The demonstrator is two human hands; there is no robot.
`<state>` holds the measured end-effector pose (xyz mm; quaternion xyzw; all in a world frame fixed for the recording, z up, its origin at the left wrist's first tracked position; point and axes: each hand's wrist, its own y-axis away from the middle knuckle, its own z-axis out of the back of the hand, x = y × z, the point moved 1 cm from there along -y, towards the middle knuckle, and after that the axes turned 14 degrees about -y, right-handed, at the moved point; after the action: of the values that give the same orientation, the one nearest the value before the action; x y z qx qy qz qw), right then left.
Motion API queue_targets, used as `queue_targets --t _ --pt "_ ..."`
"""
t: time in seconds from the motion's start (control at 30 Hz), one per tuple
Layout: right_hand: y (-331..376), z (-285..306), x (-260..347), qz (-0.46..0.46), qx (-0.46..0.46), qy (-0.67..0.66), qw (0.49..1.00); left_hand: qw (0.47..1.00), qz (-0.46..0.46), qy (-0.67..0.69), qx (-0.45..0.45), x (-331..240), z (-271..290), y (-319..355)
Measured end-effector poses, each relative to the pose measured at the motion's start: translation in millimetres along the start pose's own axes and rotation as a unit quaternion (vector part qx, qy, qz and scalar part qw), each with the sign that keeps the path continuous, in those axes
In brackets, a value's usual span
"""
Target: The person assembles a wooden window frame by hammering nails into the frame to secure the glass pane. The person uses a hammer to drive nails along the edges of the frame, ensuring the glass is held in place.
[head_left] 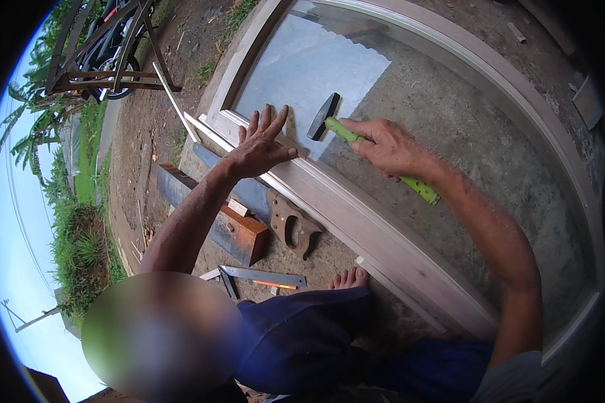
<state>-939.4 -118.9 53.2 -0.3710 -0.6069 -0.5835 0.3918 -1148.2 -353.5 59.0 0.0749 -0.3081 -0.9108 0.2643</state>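
Note:
A large pale wooden frame (383, 232) with a glass pane (464, 161) in it lies across the middle and right of the view. My left hand (262, 144) rests over the frame's near-left rail, fingers spread and holding nothing. My right hand (390, 149) is closed round the green-wrapped handle of a hammer (325, 117). The dark hammer head is over the glass, just right of my left fingers; whether it touches the pane I cannot tell. A bright pale patch shows on the glass behind it.
Left of the frame lie a handsaw (284, 218), a wooden block (247, 236), a try square (269, 275) and an orange pencil (275, 285). My bare foot (349, 278) is by the rail. A wooden trestle (107, 79) and a motorbike (124, 67) stand at far left.

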Motion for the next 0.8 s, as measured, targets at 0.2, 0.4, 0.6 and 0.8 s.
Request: queue_targets --t 0.2,0.4,0.6,0.8 --pt "-13 -24 7 0.053 -0.079 0.079 0.992 1.000 -0.005 -0.007 -0.008 17 1 12" --pt "-10 -24 8 0.014 -0.006 0.124 0.992 1.000 -0.011 0.001 -0.009 18 -2 14" --pt "-9 -13 1 0.051 -0.001 0.099 0.994 1.000 -0.005 0.016 -0.012 7 -2 7" --pt "0 -20 0 0.040 -0.027 0.094 0.994 0.999 -0.012 0.012 -0.028 4 0 3"
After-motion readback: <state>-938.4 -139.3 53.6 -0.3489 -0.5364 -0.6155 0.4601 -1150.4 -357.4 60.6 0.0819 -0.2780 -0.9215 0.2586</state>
